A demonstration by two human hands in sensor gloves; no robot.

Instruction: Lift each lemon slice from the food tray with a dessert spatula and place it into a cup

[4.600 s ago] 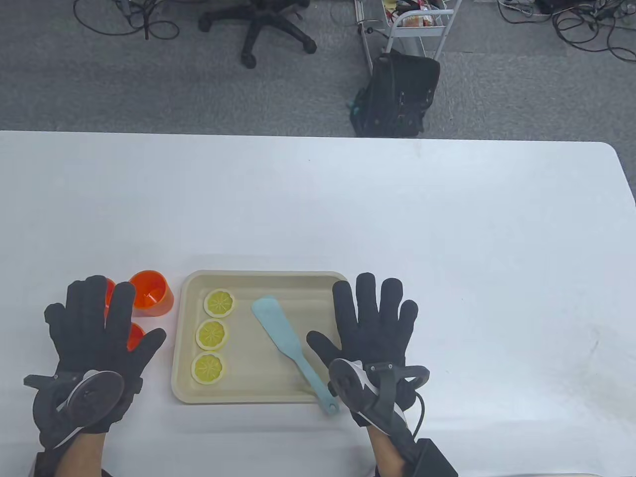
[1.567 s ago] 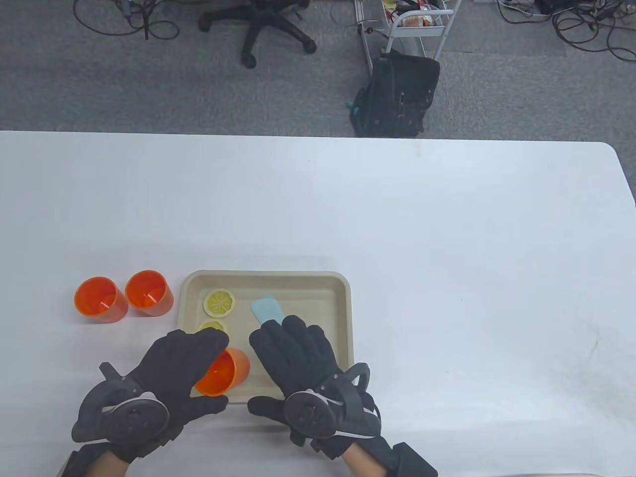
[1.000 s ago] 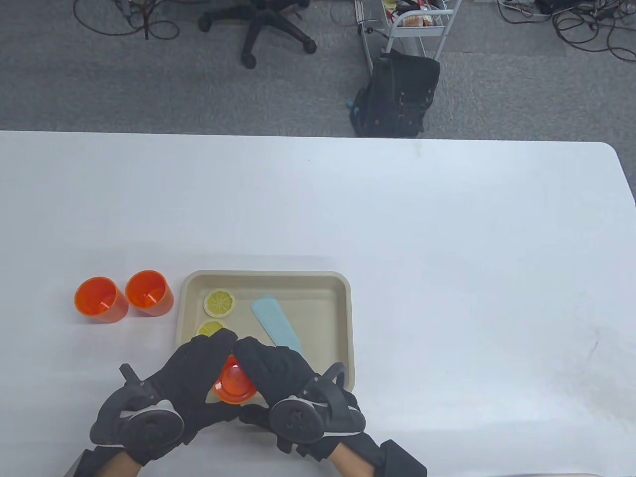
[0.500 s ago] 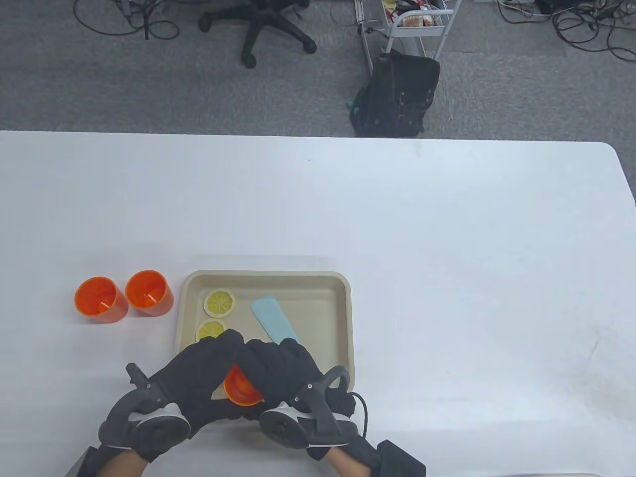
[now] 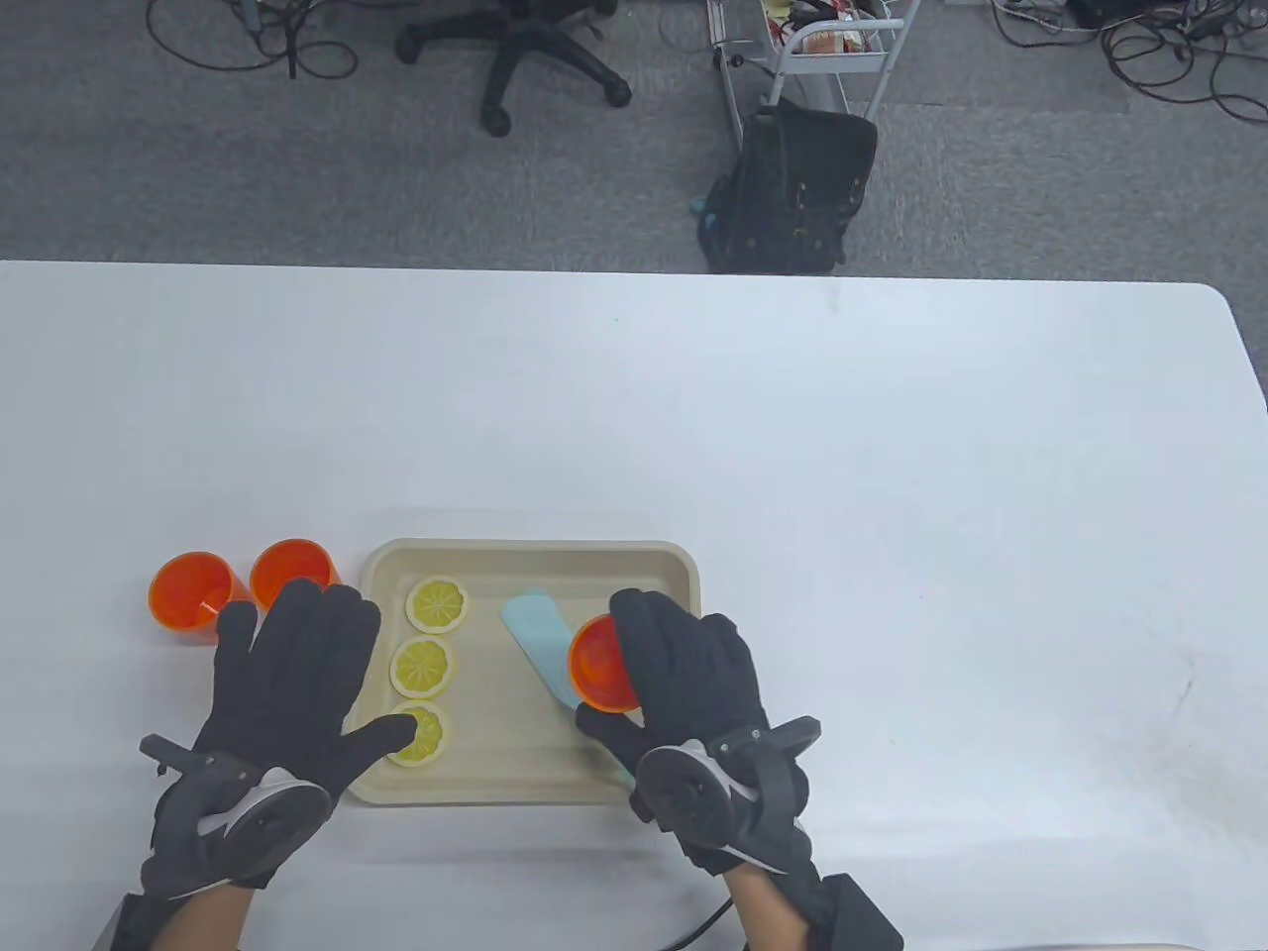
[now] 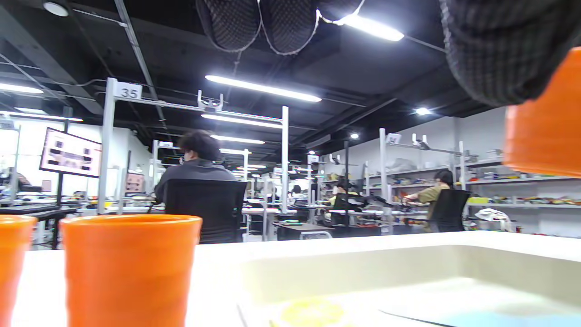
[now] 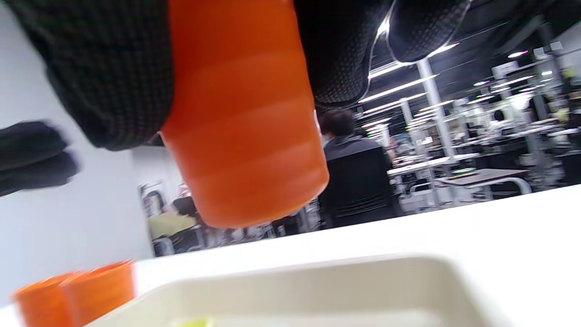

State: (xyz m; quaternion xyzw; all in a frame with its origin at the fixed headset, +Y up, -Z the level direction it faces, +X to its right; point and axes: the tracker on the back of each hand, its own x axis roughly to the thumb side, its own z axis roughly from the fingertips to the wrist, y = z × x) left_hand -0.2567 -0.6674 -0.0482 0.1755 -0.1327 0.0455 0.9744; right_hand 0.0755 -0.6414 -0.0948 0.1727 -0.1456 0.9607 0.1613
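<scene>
Table view, left to right: two cups (image 5: 243, 592) stand upright just left of the tray (image 5: 682, 572), mouths open, ready to take slices. The left hand (image 5: 287, 674) lies flat with fingers straight and loosely spread, over the tray's left rim and partly over the right one of the pair; its thumb reaches onto the nearest slice (image 5: 424, 731). It grips nothing, and I judge it is steadying the tray. Three lemon slices (image 5: 424, 667) sit in a column down the tray's left side, none lifted yet. The spatula (image 5: 535, 636) lies diagonally in the tray, blade toward the far side, its handle hidden under the right hand (image 5: 693, 684). That hand's fingers and thumb curl round a third cup (image 5: 600, 664), held tipped above the tray, off the surface, in the right wrist view. Probably the cup is being brought near so a slice travels a short way; the spatula remains untouched.
</scene>
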